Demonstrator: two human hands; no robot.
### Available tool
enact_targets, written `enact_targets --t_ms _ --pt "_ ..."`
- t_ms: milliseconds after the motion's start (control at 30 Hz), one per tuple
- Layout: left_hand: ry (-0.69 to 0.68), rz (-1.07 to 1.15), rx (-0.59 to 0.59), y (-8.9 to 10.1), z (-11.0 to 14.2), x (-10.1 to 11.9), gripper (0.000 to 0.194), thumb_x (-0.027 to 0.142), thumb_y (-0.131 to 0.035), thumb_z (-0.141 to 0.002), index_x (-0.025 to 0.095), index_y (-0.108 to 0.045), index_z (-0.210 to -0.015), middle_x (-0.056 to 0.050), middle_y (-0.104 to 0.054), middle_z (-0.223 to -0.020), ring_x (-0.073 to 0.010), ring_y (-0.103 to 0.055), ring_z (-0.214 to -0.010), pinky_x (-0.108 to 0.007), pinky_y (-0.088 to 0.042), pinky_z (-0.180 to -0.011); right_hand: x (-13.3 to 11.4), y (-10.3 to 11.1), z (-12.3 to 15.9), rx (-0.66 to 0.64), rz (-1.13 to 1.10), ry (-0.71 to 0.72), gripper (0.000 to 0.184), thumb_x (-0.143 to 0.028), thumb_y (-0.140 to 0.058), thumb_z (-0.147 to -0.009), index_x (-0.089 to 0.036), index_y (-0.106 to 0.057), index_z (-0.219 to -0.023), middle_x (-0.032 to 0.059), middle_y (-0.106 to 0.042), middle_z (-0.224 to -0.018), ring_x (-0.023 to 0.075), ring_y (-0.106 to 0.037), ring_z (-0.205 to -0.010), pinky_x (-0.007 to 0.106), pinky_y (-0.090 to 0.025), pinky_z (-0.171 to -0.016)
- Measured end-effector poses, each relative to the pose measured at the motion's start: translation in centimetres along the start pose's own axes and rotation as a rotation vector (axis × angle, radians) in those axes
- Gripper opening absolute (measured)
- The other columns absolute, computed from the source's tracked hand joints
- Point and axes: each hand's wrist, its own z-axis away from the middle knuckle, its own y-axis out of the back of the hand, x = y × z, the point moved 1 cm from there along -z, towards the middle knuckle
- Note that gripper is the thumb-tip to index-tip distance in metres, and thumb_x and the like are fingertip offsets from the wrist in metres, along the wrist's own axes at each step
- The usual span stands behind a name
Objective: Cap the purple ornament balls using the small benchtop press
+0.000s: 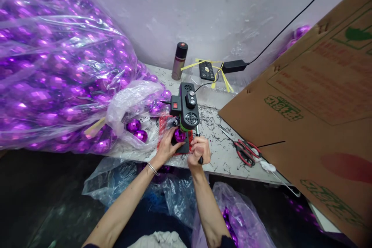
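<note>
A small black bench machine [189,104] with round vents and a red switch stands on the worktop. Under its head sits a shiny purple mirrored ball ornament [179,135], held between the thumb and fingers of my left hand [166,146]. My right hand [200,151] is wrapped round the black-gripped lever [200,159] at the machine's right side. Below the ball, a black base plate [183,148] rests on a red mat [163,124]. Two more purple balls [136,131] lie left of my left hand. The machine's head hides the top of the held ball.
A large clear bag of purple balls [58,85] fills the left. Red-handled scissors [246,151] lie by a cardboard box [305,116] on the right. Behind the machine are a bottle [179,62], a dark phone-like slab [206,70] and a power adapter [235,66]. Dark scraps litter the worktop [209,124].
</note>
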Motion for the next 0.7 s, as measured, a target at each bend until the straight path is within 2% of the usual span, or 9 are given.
enact_targets --t_ms 267,500,600,700 --pt "0.002 0.049 -0.016 0.0 -0.5 -0.2 0.06 0.037 -0.08 -0.091 0.021 -0.058 -0.145 -0.017 -0.07 -0.143 -0.0344 -0.067 -0.134 -0.053 -0.055 -0.113 0.9 -0.7 0.7 0.047 -0.047 -0.038 0.038 -0.033 -0.037 -0.11 -0.026 -0.046 -0.073 -0.003 -0.053 -0.072 0.0143 -0.054 -0.062 0.035 -0.051 -0.068" --pt "-0.012 0.057 -0.005 0.0 -0.9 -0.2 0.061 0.033 -0.082 -0.089 0.022 -0.06 -0.144 -0.016 -0.071 -0.14 -0.0337 -0.068 -0.134 -0.052 -0.056 -0.112 1.1 -0.7 1.1 0.004 -0.054 -0.061 0.043 -0.042 -0.037 -0.109 -0.026 -0.045 -0.069 -0.002 -0.053 -0.069 0.0156 -0.054 -0.063 0.034 -0.048 -0.064" --pt "-0.021 0.054 -0.002 -0.2 -1.3 -0.2 0.06 0.031 -0.082 -0.088 0.022 -0.059 -0.144 -0.016 -0.071 -0.14 -0.0338 -0.068 -0.133 -0.052 -0.056 -0.112 0.3 -0.4 -0.3 0.006 -0.045 -0.083 0.044 -0.038 -0.038 -0.109 -0.025 -0.046 -0.068 -0.0016 -0.054 -0.069 0.0149 -0.054 -0.062 0.033 -0.045 -0.062" --pt "-0.04 0.051 0.009 -0.4 -1.0 -0.3 0.06 0.031 -0.081 -0.09 0.021 -0.057 -0.144 -0.017 -0.071 -0.141 -0.0341 -0.068 -0.134 -0.054 -0.056 -0.113 -1.3 0.0 -3.0 -0.021 -0.036 -0.168 0.042 -0.034 -0.041 -0.11 -0.024 -0.049 -0.069 -0.0017 -0.054 -0.068 0.0141 -0.055 -0.064 0.032 -0.043 -0.063"
